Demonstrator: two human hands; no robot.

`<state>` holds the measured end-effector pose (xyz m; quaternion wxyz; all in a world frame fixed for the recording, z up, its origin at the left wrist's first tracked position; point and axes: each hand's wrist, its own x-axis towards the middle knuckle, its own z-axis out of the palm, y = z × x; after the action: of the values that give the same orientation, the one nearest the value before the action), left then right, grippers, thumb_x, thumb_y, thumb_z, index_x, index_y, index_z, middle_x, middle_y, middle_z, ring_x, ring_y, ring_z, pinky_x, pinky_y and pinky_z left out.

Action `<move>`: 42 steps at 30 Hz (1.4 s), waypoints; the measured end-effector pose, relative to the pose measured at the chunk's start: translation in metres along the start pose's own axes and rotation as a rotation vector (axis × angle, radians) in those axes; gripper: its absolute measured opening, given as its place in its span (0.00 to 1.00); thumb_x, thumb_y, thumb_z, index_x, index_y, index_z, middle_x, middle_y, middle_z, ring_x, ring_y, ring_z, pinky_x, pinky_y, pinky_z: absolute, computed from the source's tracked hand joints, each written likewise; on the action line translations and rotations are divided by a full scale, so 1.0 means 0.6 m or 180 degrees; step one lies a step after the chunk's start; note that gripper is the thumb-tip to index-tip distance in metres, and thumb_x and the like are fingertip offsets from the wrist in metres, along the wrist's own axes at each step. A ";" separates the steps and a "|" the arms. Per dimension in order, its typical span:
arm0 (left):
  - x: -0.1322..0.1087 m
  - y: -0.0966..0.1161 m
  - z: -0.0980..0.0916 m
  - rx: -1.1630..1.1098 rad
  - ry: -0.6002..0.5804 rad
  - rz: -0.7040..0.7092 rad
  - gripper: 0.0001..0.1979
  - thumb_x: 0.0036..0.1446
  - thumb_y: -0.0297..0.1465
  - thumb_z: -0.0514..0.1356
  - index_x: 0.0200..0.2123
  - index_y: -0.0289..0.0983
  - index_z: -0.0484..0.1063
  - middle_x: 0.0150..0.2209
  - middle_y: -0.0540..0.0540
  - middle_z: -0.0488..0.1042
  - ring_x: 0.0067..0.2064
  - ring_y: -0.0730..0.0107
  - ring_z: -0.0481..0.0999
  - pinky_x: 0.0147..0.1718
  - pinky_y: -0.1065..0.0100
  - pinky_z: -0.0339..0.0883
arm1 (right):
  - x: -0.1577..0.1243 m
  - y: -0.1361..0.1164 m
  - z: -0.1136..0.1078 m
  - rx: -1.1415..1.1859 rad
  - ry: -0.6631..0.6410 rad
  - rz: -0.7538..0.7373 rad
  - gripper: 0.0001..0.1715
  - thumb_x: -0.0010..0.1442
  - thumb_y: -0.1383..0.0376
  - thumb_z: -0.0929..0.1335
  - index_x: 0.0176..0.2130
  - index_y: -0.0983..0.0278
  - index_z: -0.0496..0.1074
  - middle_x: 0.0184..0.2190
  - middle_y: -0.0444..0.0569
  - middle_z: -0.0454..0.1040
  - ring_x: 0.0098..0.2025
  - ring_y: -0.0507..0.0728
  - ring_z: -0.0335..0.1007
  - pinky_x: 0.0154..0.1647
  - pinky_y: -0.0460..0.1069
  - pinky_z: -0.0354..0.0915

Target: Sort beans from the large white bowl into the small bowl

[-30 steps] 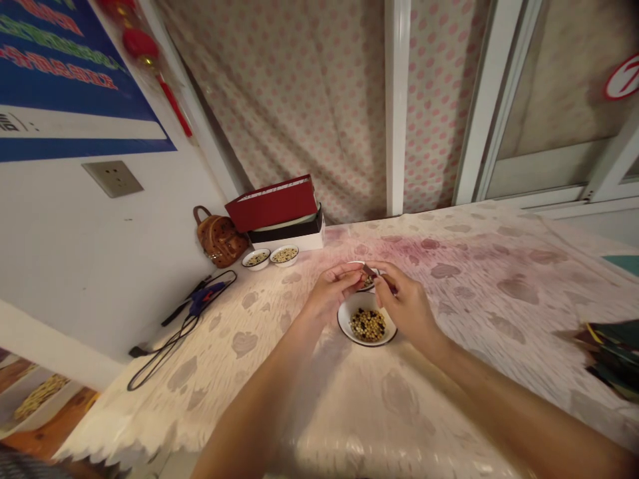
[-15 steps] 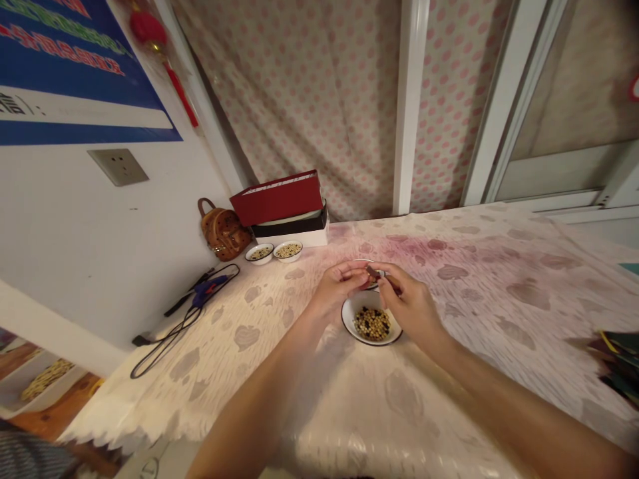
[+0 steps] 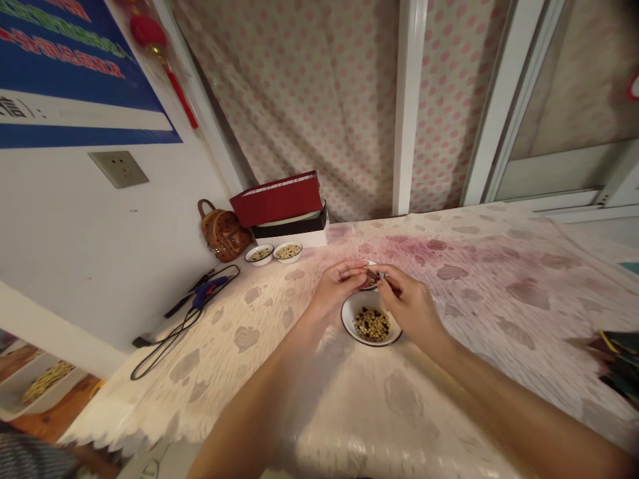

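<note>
My left hand [image 3: 342,281] and my right hand [image 3: 407,293] meet at the fingertips above two bowls. Between the thumb and fingers of my right hand is a small brown, flat-ended stick-like tool [image 3: 372,274]; its exact kind is unclear. My left fingers are pinched close by its tip, and whatever they hold is too small to name. Below my hands stands a white dark-rimmed bowl [image 3: 351,317] with mixed yellow and black beans or beads [image 3: 372,324]. Just behind it, a second bowl [image 3: 368,262] is mostly covered by my fingers.
Two small bowls with similar contents, a left one [image 3: 259,262] and a right one [image 3: 288,258], stand before a red-lidded box [image 3: 282,199]. Left of them are a brown mini backpack [image 3: 225,233] and a blue corded glue gun [image 3: 208,290]. Dark green items [image 3: 619,359] lie far right.
Both hands stay over the bowls. My fingers have shifted very slightly around the brown tool, and a little more of the rear bowl shows between them.
</note>
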<state>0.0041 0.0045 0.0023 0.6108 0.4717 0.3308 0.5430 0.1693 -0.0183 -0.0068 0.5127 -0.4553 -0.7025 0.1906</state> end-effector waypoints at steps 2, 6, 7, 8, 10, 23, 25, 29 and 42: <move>0.000 0.001 -0.001 0.0024 0.0022 -0.0033 0.22 0.44 0.32 0.78 0.44 0.34 0.81 0.38 0.44 0.82 0.39 0.70 0.80 0.47 0.66 0.71 | 0.000 -0.001 -0.001 -0.0030 0.0049 -0.0002 0.21 0.63 0.60 0.62 0.48 0.62 0.79 0.23 0.44 0.75 0.24 0.55 0.69 0.27 0.49 0.59; -0.002 0.010 -0.007 0.0311 0.0050 -0.0016 0.21 0.46 0.33 0.76 0.44 0.34 0.81 0.40 0.43 0.82 0.40 0.69 0.80 0.45 0.66 0.71 | 0.002 -0.002 -0.004 -0.0043 0.0279 0.0109 0.21 0.62 0.60 0.62 0.48 0.63 0.79 0.23 0.44 0.76 0.23 0.54 0.68 0.28 0.49 0.60; -0.003 0.012 -0.009 0.0512 -0.0042 -0.0003 0.20 0.48 0.33 0.75 0.44 0.34 0.81 0.40 0.43 0.82 0.40 0.69 0.80 0.45 0.66 0.71 | 0.003 -0.002 -0.006 -0.0025 0.0347 0.0135 0.22 0.62 0.60 0.62 0.48 0.63 0.79 0.24 0.44 0.76 0.23 0.54 0.68 0.28 0.49 0.60; -0.005 0.014 -0.010 0.0757 -0.0192 -0.0001 0.18 0.49 0.32 0.74 0.43 0.34 0.81 0.39 0.43 0.82 0.40 0.68 0.80 0.45 0.66 0.71 | 0.005 -0.002 -0.008 0.0000 0.0418 0.0152 0.22 0.62 0.60 0.62 0.48 0.63 0.79 0.24 0.44 0.76 0.23 0.54 0.68 0.28 0.49 0.60; -0.009 0.015 -0.012 0.1313 -0.0550 -0.0016 0.13 0.52 0.30 0.71 0.41 0.33 0.81 0.37 0.42 0.82 0.39 0.67 0.80 0.45 0.65 0.70 | 0.007 -0.002 -0.012 0.0049 0.0543 0.0161 0.22 0.63 0.60 0.62 0.49 0.63 0.79 0.25 0.44 0.76 0.23 0.54 0.67 0.28 0.49 0.60; 0.070 0.033 -0.015 0.4869 -0.0150 -0.0215 0.10 0.54 0.35 0.69 0.39 0.38 0.84 0.41 0.42 0.84 0.41 0.58 0.79 0.39 0.65 0.66 | 0.010 -0.001 -0.015 0.0174 0.0637 0.0167 0.20 0.64 0.60 0.63 0.48 0.63 0.79 0.23 0.43 0.74 0.23 0.53 0.66 0.27 0.48 0.59; 0.088 0.033 -0.005 0.5080 -0.0289 -0.0407 0.10 0.51 0.35 0.71 0.36 0.38 0.84 0.39 0.41 0.84 0.40 0.58 0.79 0.38 0.65 0.66 | 0.010 -0.001 -0.015 0.0186 0.0610 0.0191 0.20 0.64 0.61 0.63 0.49 0.63 0.79 0.23 0.43 0.74 0.23 0.53 0.66 0.27 0.48 0.60; 0.112 0.021 0.013 0.5139 -0.0302 -0.0475 0.05 0.50 0.29 0.70 0.32 0.35 0.83 0.35 0.40 0.83 0.37 0.58 0.79 0.38 0.65 0.66 | 0.012 0.004 -0.015 0.0187 0.0604 0.0215 0.21 0.63 0.61 0.63 0.49 0.63 0.79 0.24 0.43 0.75 0.24 0.54 0.67 0.28 0.49 0.60; 0.091 0.003 -0.043 0.3098 0.0123 0.0168 0.07 0.56 0.31 0.64 0.29 0.34 0.81 0.30 0.44 0.81 0.33 0.66 0.76 0.37 0.66 0.67 | 0.011 0.004 -0.012 0.0106 0.0583 0.0134 0.20 0.64 0.62 0.63 0.49 0.63 0.78 0.30 0.46 0.80 0.27 0.55 0.72 0.30 0.49 0.62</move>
<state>-0.0095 0.0635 0.0011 0.2991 0.7007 0.5455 0.3493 0.1766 -0.0129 -0.0020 0.5781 -0.4770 -0.6397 0.1705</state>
